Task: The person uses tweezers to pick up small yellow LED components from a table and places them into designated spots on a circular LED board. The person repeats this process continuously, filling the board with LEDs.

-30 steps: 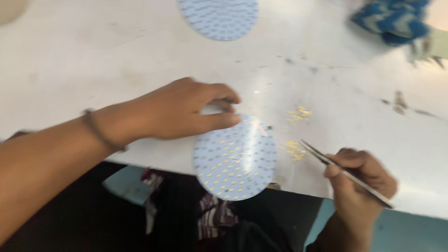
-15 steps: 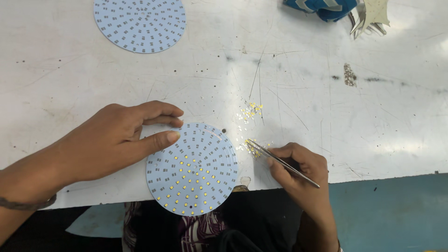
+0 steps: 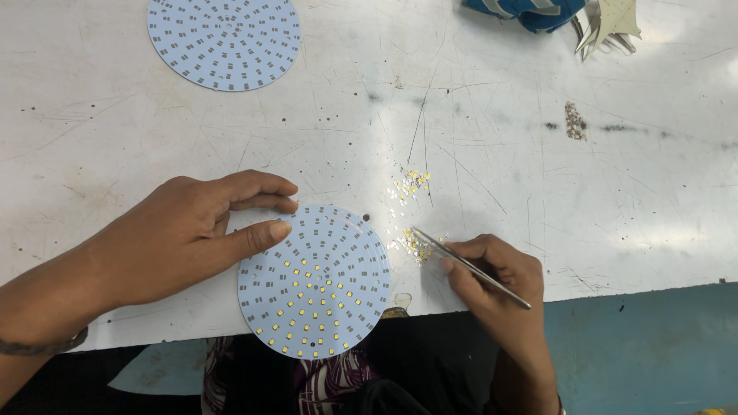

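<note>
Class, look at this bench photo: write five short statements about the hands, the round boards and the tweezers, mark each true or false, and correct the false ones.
1. The left hand rests on the pale blue round circuit board at the table edge. True.
2. The right hand holds a screwdriver. False: it holds thin metal tweezers.
3. The tweezer tips point at a scatter of tiny yellow chips on the scratched white table. True.
4. The near board is completely filled with yellow chips. False: only part is filled.
5. The second round board lies under the right hand. False: it lies far up on the left, untouched.
</note>
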